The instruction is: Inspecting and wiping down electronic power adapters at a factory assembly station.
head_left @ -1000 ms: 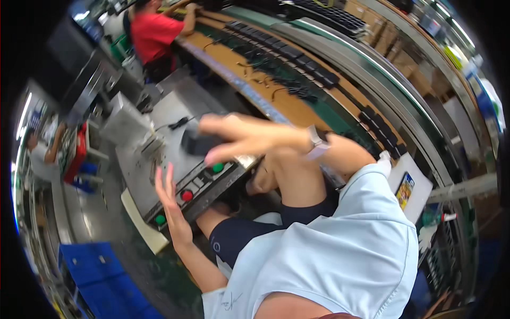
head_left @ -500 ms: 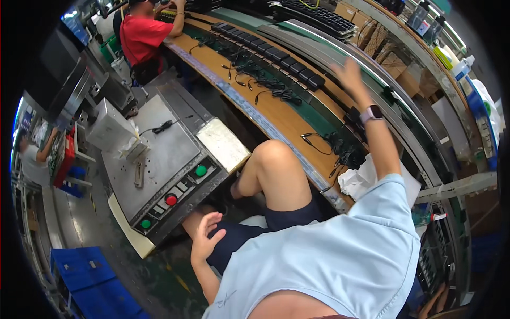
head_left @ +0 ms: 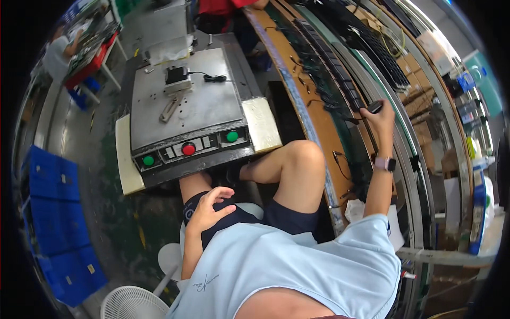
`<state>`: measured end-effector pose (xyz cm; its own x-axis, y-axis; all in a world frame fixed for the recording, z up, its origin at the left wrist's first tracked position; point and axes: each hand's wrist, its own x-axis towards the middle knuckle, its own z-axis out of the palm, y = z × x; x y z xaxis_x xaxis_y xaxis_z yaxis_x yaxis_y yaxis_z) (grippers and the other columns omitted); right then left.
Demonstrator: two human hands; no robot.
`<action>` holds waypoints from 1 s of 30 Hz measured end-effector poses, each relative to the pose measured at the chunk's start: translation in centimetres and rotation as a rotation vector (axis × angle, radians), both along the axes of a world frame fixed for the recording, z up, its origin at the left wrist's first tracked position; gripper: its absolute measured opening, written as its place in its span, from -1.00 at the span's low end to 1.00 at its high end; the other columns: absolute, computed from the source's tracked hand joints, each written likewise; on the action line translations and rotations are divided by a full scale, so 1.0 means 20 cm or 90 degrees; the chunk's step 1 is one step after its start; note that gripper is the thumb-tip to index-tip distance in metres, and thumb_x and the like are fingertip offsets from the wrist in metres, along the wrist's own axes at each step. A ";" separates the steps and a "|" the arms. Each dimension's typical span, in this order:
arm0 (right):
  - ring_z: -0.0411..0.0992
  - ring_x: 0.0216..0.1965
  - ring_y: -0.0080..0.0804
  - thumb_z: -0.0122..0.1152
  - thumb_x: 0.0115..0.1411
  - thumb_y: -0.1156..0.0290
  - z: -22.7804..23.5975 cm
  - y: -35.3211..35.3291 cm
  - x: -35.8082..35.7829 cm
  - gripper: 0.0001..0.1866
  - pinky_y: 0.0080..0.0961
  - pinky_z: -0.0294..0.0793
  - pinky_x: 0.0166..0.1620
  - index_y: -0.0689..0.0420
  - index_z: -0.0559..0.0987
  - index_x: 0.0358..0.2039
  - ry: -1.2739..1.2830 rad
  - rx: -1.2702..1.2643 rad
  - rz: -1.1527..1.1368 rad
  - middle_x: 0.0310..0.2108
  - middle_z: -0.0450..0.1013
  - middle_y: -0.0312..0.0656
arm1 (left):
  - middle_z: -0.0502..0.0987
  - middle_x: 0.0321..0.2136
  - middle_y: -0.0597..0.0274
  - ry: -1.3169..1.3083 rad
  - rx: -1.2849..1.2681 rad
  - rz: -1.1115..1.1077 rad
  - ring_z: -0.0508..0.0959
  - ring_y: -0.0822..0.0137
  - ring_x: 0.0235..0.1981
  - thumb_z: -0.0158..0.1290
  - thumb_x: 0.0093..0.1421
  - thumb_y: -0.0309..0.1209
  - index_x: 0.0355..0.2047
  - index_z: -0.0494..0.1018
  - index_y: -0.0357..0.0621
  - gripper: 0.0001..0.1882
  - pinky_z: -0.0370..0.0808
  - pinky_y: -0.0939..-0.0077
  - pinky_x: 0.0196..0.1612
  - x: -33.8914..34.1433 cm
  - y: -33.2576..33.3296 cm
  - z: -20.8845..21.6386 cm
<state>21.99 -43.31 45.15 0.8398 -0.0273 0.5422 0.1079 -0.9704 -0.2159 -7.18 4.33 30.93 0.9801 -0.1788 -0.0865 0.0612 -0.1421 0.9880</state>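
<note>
My right hand (head_left: pixel 381 123), reached out over the bench on the right, is closed around a black power adapter (head_left: pixel 375 106) at the near end of a row of similar adapters (head_left: pixel 332 64). My left hand (head_left: pixel 210 210) hovers over my thigh with fingers apart and lightly bent, holding nothing. In front of me stands a press machine with a grey metal plate (head_left: pixel 212 111). On the plate, another black adapter (head_left: pixel 174 75) sits in a small metal fixture, its coiled cord (head_left: pixel 215 78) lying to the right.
Two green buttons (head_left: pixel 232 136) flank a red button (head_left: pixel 188 149) on the machine's front. Black cables (head_left: pixel 313 74) lie along the wooden bench (head_left: pixel 287 58). Blue crates (head_left: pixel 56 196) and a white fan (head_left: pixel 133 304) stand at left. A person in red (head_left: pixel 218 6) is beyond the machine.
The view has turned, bringing the machine nearer the middle. My right hand, open and blurred before, is now closed on an adapter. My left hand stays open by my thigh.
</note>
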 end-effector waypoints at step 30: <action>0.41 -0.27 -0.40 0.52 -0.14 0.50 0.05 1.60 -0.90 -0.45 -0.48 0.48 -0.15 0.29 0.48 -0.11 0.281 0.452 0.861 -0.18 0.43 -0.13 | 0.57 -0.23 0.11 -0.492 -0.095 0.347 0.54 0.30 -0.34 0.40 -0.10 -0.42 -0.13 0.50 -0.21 -0.50 0.50 0.47 -0.21 0.13 -0.05 0.59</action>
